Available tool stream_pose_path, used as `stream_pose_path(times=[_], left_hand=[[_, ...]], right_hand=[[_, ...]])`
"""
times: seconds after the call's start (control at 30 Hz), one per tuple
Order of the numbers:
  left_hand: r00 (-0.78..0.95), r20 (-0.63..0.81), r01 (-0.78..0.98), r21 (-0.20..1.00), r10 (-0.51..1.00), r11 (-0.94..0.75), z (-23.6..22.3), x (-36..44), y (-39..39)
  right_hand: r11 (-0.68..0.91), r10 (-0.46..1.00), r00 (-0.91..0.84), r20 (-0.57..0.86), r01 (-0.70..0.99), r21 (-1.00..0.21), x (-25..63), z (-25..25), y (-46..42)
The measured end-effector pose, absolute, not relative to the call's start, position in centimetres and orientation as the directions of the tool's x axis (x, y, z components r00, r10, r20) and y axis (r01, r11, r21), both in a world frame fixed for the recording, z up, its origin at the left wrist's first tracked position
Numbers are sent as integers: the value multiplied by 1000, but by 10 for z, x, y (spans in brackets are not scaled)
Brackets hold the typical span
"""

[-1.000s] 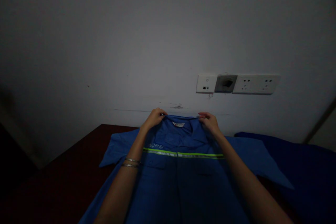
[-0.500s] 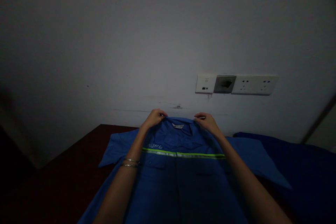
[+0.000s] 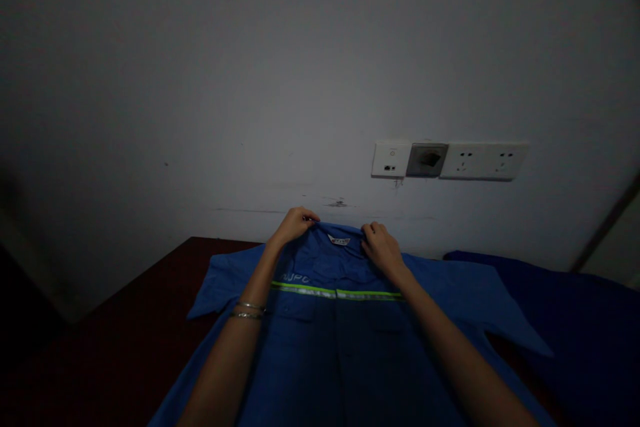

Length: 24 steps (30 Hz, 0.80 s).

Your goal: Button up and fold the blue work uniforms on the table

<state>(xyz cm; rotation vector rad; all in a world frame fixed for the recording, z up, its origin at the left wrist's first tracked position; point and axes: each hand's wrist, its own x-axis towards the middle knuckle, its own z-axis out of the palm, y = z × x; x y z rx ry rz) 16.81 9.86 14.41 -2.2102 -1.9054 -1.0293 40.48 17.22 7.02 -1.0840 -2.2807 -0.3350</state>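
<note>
A blue short-sleeved work shirt (image 3: 310,347) lies spread front side up, its collar toward the wall. Across its chest runs a reflective strip (image 3: 310,291) with a bright yellow-green edge, and pale letters show above it on the left. My left hand (image 3: 296,223) pinches the left end of the collar (image 3: 340,228). At the collar's right side, my right hand (image 3: 380,245) has its fingers curled over the edge and closed on the cloth. Between the hands, a white label (image 3: 339,239) shows inside the neck. Two bracelets circle my left wrist.
The shirt rests on a dark red surface (image 3: 125,320) that meets a grey wall (image 3: 250,80). Wall sockets and switch plates (image 3: 484,161) sit above, to the right. A dark blue cloth (image 3: 575,320) lies at the right, partly under the sleeve.
My right hand has shifted a little left along the collar, its fingers now curled over the edge. My left hand keeps its hold in the same place.
</note>
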Motion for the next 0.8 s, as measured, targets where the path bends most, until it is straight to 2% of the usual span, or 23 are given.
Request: stream_pose_path(times=[0.13, 0.3, 0.4, 0.5, 0.7, 0.8], left_hand=[[7, 540, 915, 336, 841, -224, 143, 167, 99], [44, 622, 961, 187, 782, -203, 132, 168, 107], [60, 623, 986, 87, 780, -145, 124, 173, 110], [15, 563, 999, 25, 826, -35, 119, 177, 110], [-65, 348, 997, 50, 935, 51, 110, 174, 110], [-147, 348, 988, 89, 926, 123, 102, 174, 113]], right_hand=[[655, 662, -515, 544, 751, -85, 414, 80, 182], [681, 697, -525, 488, 698, -221, 426, 99, 191], [638, 726, -475, 498, 735, -229, 427, 102, 191], [588, 748, -416, 516, 777, -226, 425, 102, 188], [569, 752, -400, 524, 795, -211, 426, 101, 187], [555, 765, -387, 514, 802, -221, 427, 101, 187]])
